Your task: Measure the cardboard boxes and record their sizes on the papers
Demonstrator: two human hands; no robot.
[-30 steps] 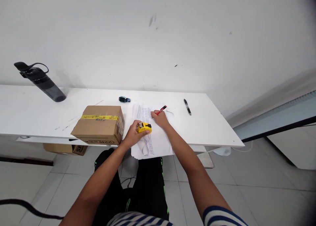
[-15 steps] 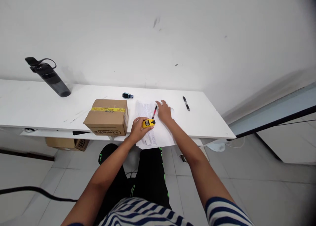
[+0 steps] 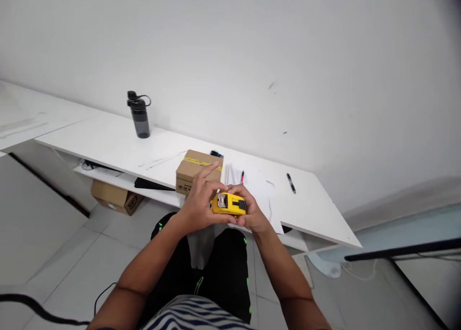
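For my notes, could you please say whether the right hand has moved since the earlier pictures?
Yes, the right hand moved toward the desk's front edge, from the papers to the yellow tape measure.

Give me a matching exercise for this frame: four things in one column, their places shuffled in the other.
Things
1. Tape measure
2. Dark bottle
3. Red pen
4. Black pen

Places
A. On the papers
B. On the tabletop, right of the papers
C. Between the left hand and right hand
D. Left of the carton

Pairs: 1-C, 2-D, 3-A, 4-B
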